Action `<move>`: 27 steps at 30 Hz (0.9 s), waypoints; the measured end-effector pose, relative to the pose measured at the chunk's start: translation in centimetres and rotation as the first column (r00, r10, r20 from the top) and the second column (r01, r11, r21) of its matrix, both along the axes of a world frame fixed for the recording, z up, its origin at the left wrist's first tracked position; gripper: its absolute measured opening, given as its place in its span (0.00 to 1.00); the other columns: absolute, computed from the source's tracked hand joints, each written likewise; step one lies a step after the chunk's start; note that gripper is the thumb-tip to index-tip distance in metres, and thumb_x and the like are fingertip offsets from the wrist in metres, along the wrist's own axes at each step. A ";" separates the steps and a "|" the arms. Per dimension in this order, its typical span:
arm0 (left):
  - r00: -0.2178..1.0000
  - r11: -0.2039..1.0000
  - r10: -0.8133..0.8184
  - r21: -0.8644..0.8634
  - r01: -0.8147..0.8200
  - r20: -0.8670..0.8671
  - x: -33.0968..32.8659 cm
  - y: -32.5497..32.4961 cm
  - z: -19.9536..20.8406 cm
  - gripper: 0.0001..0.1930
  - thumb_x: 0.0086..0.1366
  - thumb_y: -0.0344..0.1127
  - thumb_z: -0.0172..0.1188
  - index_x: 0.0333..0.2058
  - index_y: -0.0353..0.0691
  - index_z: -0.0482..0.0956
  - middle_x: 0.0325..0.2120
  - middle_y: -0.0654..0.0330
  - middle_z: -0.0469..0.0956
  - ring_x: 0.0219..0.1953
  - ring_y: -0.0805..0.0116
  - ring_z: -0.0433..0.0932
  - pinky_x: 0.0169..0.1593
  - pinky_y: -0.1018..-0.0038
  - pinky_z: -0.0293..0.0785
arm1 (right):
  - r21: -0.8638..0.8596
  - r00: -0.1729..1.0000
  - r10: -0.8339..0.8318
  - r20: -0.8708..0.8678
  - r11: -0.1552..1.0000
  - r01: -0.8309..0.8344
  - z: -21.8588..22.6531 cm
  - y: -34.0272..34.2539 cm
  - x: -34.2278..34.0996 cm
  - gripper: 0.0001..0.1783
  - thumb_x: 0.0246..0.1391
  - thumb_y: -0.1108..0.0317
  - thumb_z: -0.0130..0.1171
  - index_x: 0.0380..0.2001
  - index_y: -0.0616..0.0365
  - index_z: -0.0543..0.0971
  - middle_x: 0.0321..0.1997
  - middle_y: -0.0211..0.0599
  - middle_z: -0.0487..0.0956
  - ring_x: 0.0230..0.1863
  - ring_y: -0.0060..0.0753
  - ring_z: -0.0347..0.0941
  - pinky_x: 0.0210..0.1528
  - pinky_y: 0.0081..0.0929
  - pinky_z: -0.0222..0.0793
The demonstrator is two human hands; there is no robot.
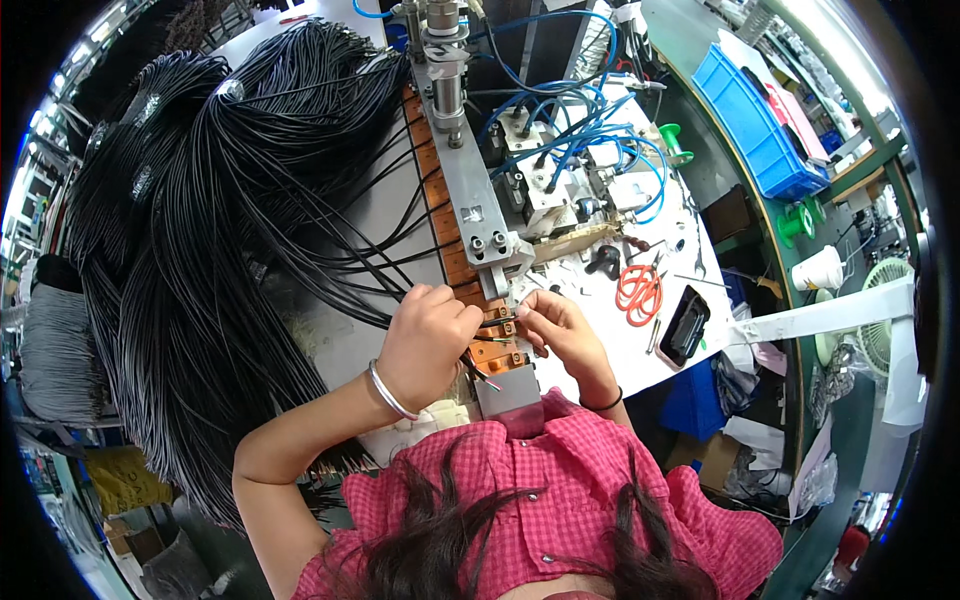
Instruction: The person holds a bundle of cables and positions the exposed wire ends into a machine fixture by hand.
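My left hand (428,345) is closed around black cables just left of the orange fixture blocks (497,352). Below its fingers poke out cut cable ends (488,380) with thin coloured wires. On the other side of the blocks, my right hand (562,330) pinches the tip of a black cable (500,321) lying across a block. Another cable end with a green wire rests on the block nearer me. Farther along the orange row, several black cables lie across it, beneath a grey metal bar (455,180). The fingertips partly hide the pinched tip.
A huge bundle of black cables (210,230) covers the left side. Beyond the fixture stand a pneumatic cylinder (446,85) and valves with blue air tubes (585,140). Orange-red cord (640,295), a black tray (685,327) and a blue bin (755,125) are at right.
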State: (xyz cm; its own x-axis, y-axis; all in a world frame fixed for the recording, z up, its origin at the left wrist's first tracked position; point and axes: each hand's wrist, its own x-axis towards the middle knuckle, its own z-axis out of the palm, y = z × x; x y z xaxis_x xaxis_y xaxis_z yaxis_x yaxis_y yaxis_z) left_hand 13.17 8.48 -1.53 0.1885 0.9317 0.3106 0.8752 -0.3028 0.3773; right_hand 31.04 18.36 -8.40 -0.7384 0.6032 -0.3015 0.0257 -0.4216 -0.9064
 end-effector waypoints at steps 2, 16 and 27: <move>0.999 0.999 0.001 -0.054 -0.003 -0.036 0.0 -0.1 -0.1 0.06 0.39 0.23 0.54 0.21 0.37 0.71 0.19 0.59 0.70 0.29 0.59 0.69 0.37 0.67 0.63 | 0.000 1.000 0.003 0.015 1.000 -0.003 -0.1 0.3 0.1 0.08 0.56 0.67 0.54 0.25 0.58 0.70 0.15 0.21 0.67 0.14 0.10 0.58 0.15 0.12 0.54; 0.999 0.999 -0.033 -0.029 0.033 -0.008 -0.2 0.1 -0.2 0.09 0.41 0.26 0.55 0.26 0.36 0.75 0.19 0.59 0.70 0.29 0.60 0.69 0.34 0.68 0.64 | 0.206 0.980 -0.184 -0.071 0.959 0.195 1.9 -1.3 -0.2 0.06 0.50 0.75 0.59 0.32 0.64 0.77 0.19 0.25 0.74 0.15 0.11 0.63 0.16 0.09 0.56; 1.000 1.000 -0.011 -0.002 0.011 -0.018 -0.2 0.1 -0.1 0.07 0.40 0.24 0.55 0.24 0.36 0.73 0.20 0.57 0.71 0.28 0.58 0.69 0.33 0.67 0.64 | 0.066 0.973 -0.190 -0.133 0.978 0.200 1.8 -1.3 0.3 0.04 0.49 0.75 0.59 0.28 0.66 0.77 0.22 0.31 0.77 0.15 0.12 0.64 0.15 0.10 0.58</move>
State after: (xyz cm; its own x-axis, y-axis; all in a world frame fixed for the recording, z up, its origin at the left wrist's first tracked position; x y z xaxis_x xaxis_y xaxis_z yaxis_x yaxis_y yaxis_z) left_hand 13.01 8.54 -1.67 0.2039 0.9301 0.3056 0.8784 -0.3116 0.3625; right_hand 31.36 17.05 -6.59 -0.6334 0.7571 -0.1601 -0.1654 -0.3346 -0.9277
